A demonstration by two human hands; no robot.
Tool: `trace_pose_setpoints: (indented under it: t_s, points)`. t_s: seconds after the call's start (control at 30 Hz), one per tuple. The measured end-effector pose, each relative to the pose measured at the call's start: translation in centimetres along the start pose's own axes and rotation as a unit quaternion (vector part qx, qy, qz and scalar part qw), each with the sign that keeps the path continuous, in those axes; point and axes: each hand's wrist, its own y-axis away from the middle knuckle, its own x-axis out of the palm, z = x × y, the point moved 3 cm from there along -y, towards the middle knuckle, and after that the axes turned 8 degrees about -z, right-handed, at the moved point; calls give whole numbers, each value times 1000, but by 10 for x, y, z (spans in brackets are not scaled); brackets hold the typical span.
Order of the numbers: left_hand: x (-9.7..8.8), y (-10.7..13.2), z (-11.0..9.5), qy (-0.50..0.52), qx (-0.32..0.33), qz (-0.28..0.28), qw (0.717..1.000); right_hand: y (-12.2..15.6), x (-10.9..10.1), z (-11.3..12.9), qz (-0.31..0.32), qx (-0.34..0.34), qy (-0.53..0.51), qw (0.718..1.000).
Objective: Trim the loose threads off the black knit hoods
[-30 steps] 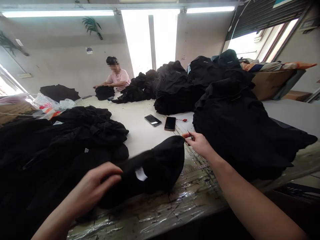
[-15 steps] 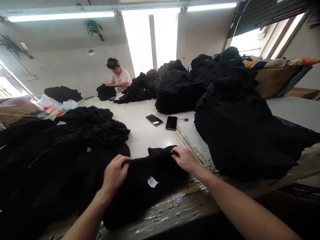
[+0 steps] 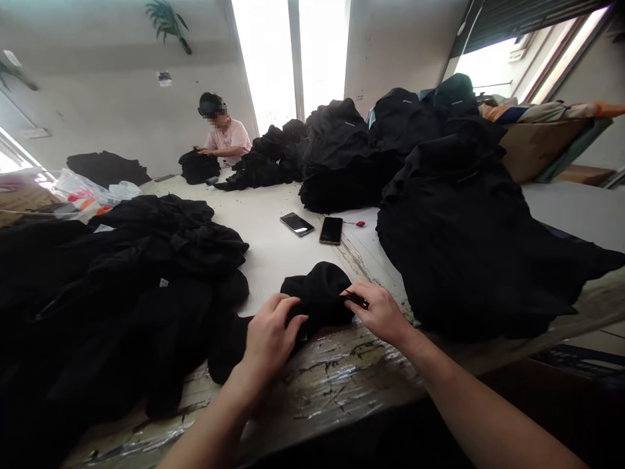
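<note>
My left hand (image 3: 271, 332) grips a bunched black fabric garment (image 3: 317, 296) on the worktable's front edge. My right hand (image 3: 381, 312) pinches a small dark pointed tool (image 3: 355, 299), possibly thread snips, with its tip against the top of the same garment. The tool is partly hidden by my fingers. A large heap of black garments (image 3: 122, 273) lies to the left of my hands, and another heap (image 3: 469, 241) lies close to my right hand.
Two phones (image 3: 297, 224) (image 3: 331, 230) and a small red-handled item (image 3: 360, 223) lie on the white table (image 3: 273, 254). More black piles (image 3: 336, 156) stand behind them. A co-worker (image 3: 224, 133) handles black cloth at the far end. Plastic bags (image 3: 83, 192) lie far left.
The garment has gone from a flatter spread to a tighter bunch, and its white label no longer shows. My left hand has moved right, closer to my right hand.
</note>
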Motion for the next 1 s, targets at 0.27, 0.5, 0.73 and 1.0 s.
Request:
trace_pose_setpoints:
  t_s: [0.27,0.5,0.73,1.0]
  points:
    - [37,-8,-6,19,-39,27,999,22,-1,-11,26,10,-5,1000]
    - [33,19,-2,296,-236,-4,926,31,14,-25,65,22,6,998]
    - [39,24,8,369,-296,-20,881,38,4,14,-70,-10,54,996]
    - [36,32,6,341,-253,-21,905,42,36,57,10,-73,64,995]
